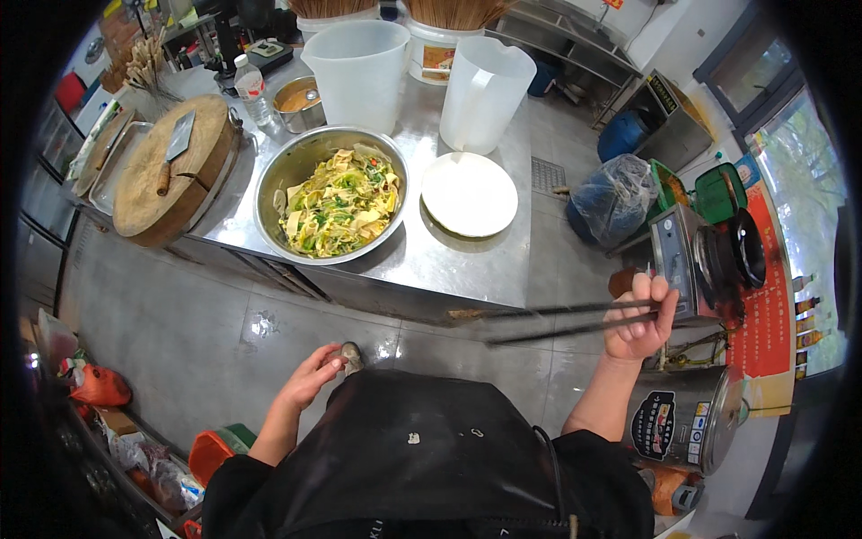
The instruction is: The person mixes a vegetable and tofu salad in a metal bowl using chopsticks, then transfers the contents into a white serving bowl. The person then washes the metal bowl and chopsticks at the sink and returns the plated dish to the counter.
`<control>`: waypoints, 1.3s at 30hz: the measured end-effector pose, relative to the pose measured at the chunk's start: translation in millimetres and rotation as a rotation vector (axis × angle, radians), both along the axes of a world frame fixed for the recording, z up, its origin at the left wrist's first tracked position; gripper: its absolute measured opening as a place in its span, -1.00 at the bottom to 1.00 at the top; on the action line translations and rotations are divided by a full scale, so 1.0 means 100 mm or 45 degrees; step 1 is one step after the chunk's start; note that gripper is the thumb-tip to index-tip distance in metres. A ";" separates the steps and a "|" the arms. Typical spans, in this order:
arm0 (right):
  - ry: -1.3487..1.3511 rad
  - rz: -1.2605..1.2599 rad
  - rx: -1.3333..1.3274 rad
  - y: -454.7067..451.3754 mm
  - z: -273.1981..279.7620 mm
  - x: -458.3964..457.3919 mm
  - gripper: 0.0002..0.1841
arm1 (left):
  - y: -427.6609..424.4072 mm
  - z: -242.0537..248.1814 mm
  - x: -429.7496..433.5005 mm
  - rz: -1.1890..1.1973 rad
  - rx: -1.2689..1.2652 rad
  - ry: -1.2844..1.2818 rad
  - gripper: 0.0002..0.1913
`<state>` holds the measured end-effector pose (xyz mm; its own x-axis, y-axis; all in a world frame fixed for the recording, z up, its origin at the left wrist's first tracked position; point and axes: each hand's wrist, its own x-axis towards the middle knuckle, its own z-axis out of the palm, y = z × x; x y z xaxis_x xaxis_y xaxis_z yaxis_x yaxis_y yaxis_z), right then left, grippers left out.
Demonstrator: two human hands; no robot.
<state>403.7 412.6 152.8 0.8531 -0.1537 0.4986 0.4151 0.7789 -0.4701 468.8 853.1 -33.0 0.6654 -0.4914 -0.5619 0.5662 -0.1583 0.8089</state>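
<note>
My right hand (pixel 640 320) grips a pair of long dark chopsticks (pixel 572 320), their tips apart and pointing left over the floor in front of the table. My left hand (pixel 315 372) hangs low before my black apron (pixel 431 445), holding nothing, its fingers loosely apart. On the steel table (pixel 471 269) ahead sits a large metal bowl (pixel 264 226) full of mixed vegetables and strips that look like tofu skin (pixel 340 202). Just right of the bowl lies a white round plate (pixel 469 194) with nothing on it.
Two translucent plastic pitchers (pixel 360 74) stand behind the bowl and plate. A cleaver (pixel 179 138) rests on a thick round chopping block (pixel 215 114) at left. A water bottle (pixel 252 91) and a small metal pot (pixel 298 121) are between. Bins (pixel 609 202) stand at right.
</note>
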 end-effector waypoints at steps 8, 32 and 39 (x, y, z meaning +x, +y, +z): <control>0.301 -0.498 -0.665 0.38 -0.22 0.52 -0.73 | 0.05 0.16 0.04 0.370 -0.139 0.003 -0.33; 0.245 -0.502 -1.776 1.60 -0.46 2.07 -0.90 | -0.03 0.51 1.72 0.828 -0.453 -0.170 -0.66; 0.156 -0.325 -1.580 1.69 -0.03 1.78 -0.91 | 0.05 0.51 1.93 0.966 -0.222 -0.224 -0.80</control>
